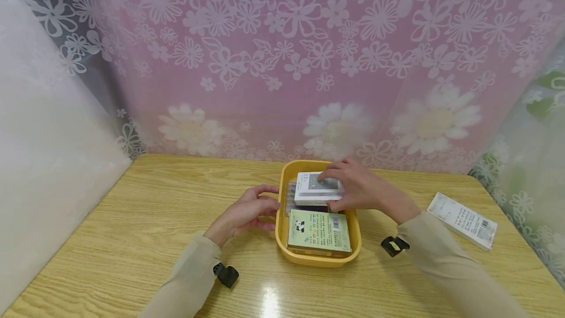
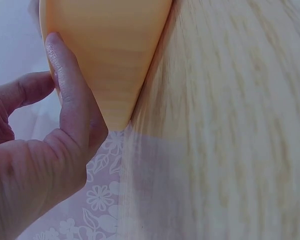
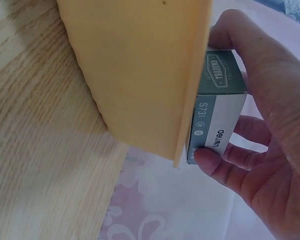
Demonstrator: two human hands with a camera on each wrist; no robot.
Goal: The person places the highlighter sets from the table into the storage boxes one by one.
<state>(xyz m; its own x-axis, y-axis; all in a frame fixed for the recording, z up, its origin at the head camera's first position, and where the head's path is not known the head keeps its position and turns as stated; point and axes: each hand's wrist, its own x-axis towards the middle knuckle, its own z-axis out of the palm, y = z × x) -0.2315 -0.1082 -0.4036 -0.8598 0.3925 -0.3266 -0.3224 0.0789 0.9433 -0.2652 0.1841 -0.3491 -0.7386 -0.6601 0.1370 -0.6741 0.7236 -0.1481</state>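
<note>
My right hand (image 1: 359, 185) grips a small white-and-grey cardboard box (image 1: 309, 190) by its sides, over the far half of a yellow plastic basket (image 1: 282, 254). In the right wrist view this box (image 3: 217, 122) shows a dark green end and "deli" lettering, right beside the basket's rim. A pale green box (image 1: 318, 234) with a panda picture lies in the basket's near half. Dark items under the held box are mostly hidden. My left hand (image 1: 251, 210) touches the basket's left side; the left wrist view shows its fingers (image 2: 70, 85) against the outer wall (image 2: 110, 55).
A long white box (image 1: 463, 220) lies slanted on the wooden table (image 1: 176, 200), to the right of the basket. Behind the table's far edge hangs a pink flowered curtain (image 1: 265, 63). Pale sheeting (image 1: 53, 161) borders the left side.
</note>
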